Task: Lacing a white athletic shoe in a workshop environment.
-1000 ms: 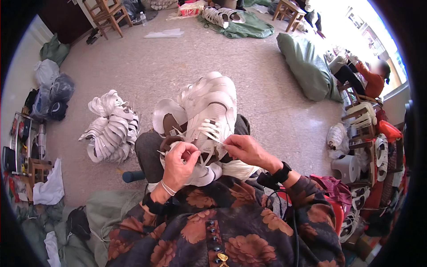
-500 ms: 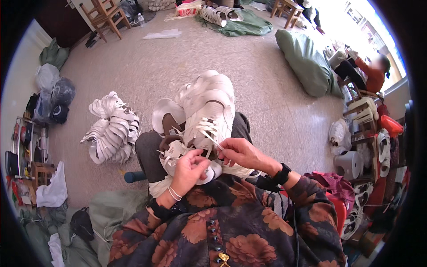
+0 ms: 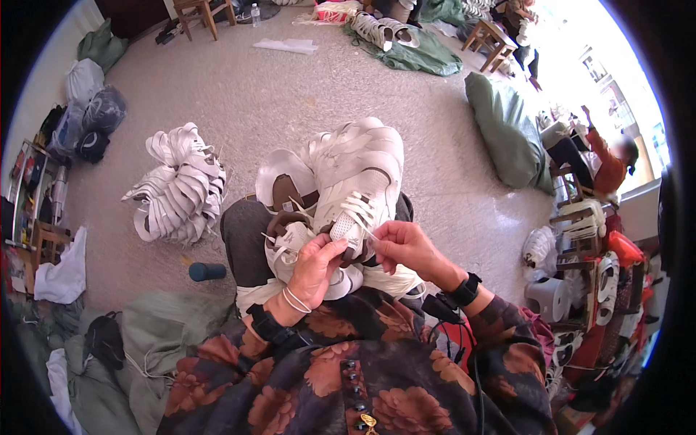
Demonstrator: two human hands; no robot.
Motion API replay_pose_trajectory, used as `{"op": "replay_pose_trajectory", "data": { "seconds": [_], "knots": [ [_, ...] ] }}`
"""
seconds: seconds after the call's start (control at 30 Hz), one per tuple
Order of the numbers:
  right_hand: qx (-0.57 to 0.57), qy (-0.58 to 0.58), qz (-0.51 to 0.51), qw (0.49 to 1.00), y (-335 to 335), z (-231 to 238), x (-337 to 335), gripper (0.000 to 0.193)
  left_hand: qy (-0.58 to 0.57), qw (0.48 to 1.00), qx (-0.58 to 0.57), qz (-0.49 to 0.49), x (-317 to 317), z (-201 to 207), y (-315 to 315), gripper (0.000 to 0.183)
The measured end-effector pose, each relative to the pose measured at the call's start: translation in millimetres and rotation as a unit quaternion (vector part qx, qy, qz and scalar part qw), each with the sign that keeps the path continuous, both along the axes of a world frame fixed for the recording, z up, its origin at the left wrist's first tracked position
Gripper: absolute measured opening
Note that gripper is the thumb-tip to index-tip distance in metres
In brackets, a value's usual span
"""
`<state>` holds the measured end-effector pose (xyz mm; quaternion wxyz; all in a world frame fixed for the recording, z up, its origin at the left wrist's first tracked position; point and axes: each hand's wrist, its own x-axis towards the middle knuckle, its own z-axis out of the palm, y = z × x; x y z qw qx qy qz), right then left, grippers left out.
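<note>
Across my lap lies a stack of white shoe uppers (image 3: 359, 156) nested in one another. The nearest one is a white shoe (image 3: 371, 181) with a mesh tongue, and a cream shoelace (image 3: 357, 209) crosses its front. My left hand (image 3: 314, 272) is closed on the tongue by the brown-lined opening, thumb on top. My right hand (image 3: 413, 250), to the right of the opening, pinches the shoelace between thumb and fingers. Left of these, another white shoe (image 3: 279, 170) shows its brown inside. More loose laces (image 3: 395, 281) lie under my right wrist.
On the floor at left rests a bundle of nested white uppers (image 3: 181, 188), near a dark blue cylinder (image 3: 207, 271). A full green sack (image 3: 507, 130) lies at right, by a seated person in orange (image 3: 612, 167). Shoes on green cloth (image 3: 413, 54) are at the back.
My left hand has closed on the tongue, which now shows more plainly. My right hand still pinches the lace, slightly farther right. The view has shifted, and the seated person has raised an arm.
</note>
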<state>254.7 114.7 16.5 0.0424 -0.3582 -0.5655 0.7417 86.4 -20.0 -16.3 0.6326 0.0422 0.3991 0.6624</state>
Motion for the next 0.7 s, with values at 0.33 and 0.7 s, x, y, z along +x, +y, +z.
{"op": "replay_pose_trajectory", "data": {
  "seconds": [0.33, 0.7],
  "knots": [
    [-0.082, -0.051, -0.031, 0.995, -5.7, -1.6, -13.2, 0.028, -0.133, 0.991, -0.024, -0.015, 1.4, -24.4, 31.6, 0.026],
    [0.149, -0.032, 0.144, 0.978, 9.4, 88.6, -50.1, 0.022, -0.130, 0.991, 0.004, -0.038, 0.2, -33.8, 29.1, 0.024]
  ]
}}
